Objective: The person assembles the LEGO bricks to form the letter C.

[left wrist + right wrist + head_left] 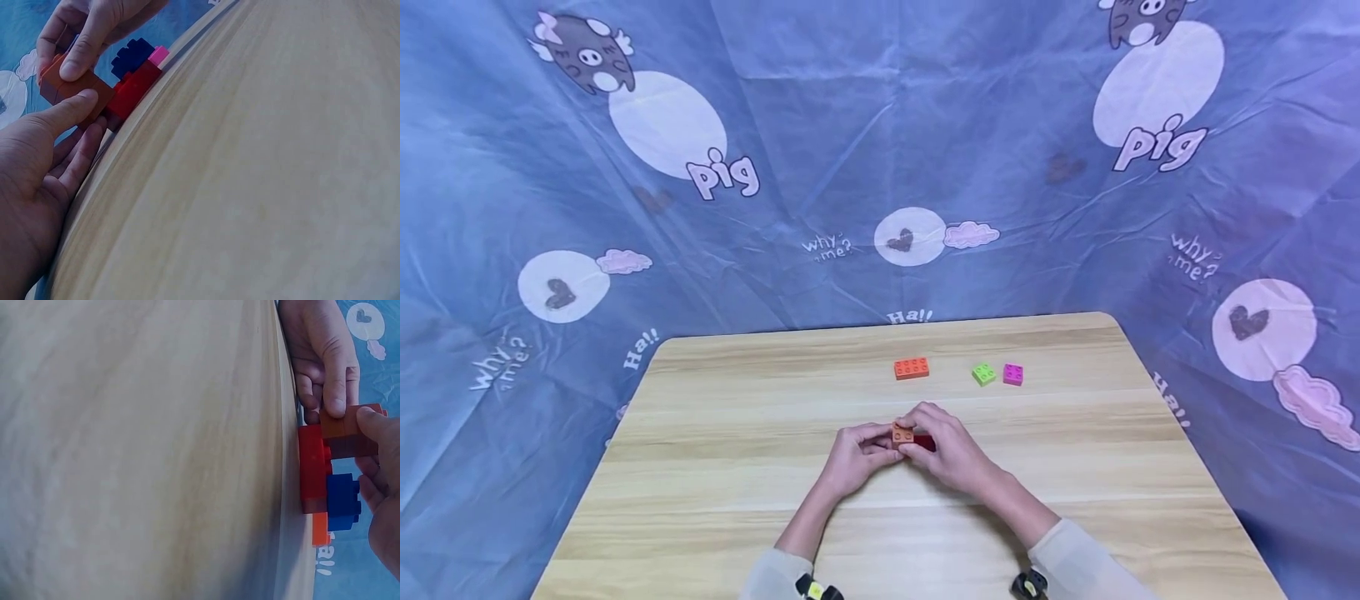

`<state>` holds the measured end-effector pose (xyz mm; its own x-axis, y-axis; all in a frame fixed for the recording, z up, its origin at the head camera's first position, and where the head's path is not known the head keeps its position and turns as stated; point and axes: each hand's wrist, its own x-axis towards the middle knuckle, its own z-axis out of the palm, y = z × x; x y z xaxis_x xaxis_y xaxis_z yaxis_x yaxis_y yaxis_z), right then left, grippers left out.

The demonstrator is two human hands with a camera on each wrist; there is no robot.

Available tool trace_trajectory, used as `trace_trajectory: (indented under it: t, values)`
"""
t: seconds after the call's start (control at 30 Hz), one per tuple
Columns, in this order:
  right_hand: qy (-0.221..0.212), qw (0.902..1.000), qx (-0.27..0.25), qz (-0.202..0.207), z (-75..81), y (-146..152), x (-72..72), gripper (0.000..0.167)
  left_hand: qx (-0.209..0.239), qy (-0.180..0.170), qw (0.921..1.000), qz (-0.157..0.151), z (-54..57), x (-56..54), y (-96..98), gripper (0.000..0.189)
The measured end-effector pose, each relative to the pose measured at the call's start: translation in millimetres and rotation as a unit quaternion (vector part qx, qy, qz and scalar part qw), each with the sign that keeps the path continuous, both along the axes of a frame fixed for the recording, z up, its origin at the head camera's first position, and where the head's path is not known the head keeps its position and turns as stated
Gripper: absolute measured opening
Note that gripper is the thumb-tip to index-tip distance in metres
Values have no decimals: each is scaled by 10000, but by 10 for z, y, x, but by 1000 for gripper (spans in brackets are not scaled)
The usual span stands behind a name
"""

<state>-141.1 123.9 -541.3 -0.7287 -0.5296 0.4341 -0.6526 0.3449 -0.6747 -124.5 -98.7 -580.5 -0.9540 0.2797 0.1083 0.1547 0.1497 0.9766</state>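
Observation:
At the table's middle both hands meet over a small brick stack. My left hand (878, 442) and right hand (919, 427) each pinch a small orange brick (902, 433) that sits on a red brick (926, 443). In the left wrist view my left thumb (70, 111) presses the orange brick (65, 86) from below while the right hand's fingertips (78, 61) hold it from above. The right wrist view shows the red brick (312, 467) flat on the table with the orange brick (345, 427) and a blue brick (342, 500) on top of it.
Further back on the wooden table (715, 467) lie a loose orange brick (912, 367), a green brick (983, 374) and a magenta brick (1012, 374). A blue printed cloth (865, 142) hangs behind and around the table.

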Motion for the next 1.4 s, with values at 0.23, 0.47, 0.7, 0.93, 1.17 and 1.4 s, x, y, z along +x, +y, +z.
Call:
trace_trajectory:
  t: [0.23, 0.47, 0.7, 0.93, 1.17, 1.4]
  values:
    - [156, 9994, 285, -72, 23, 4, 7, 33, -58, 58, 10000, -9, 9, -2, -16, 44]
    - [-242, 9987, -3, -454, 51, 154, -36, 46, -99, -12, 10000, 9, 21, -22, -30, 47]
    - [-805, 9855, -842, -1231, 24, 545, -272, 41, -77, -46, 9999, 116, 11, -28, -31, 47]
    - [-1342, 9570, -1019, -2363, -59, 1090, -613, 46, -79, -213, 9997, 131, 1, -22, -22, 48]
    - [-1082, 9541, -777, -2683, -228, 1467, -864, 53, -46, -244, 9997, 60, 26, -28, -7, 49]
    - [-1145, 9570, -697, -2572, -358, 1530, -920, 50, -105, -256, 9996, 53, 11, -25, 0, 49]
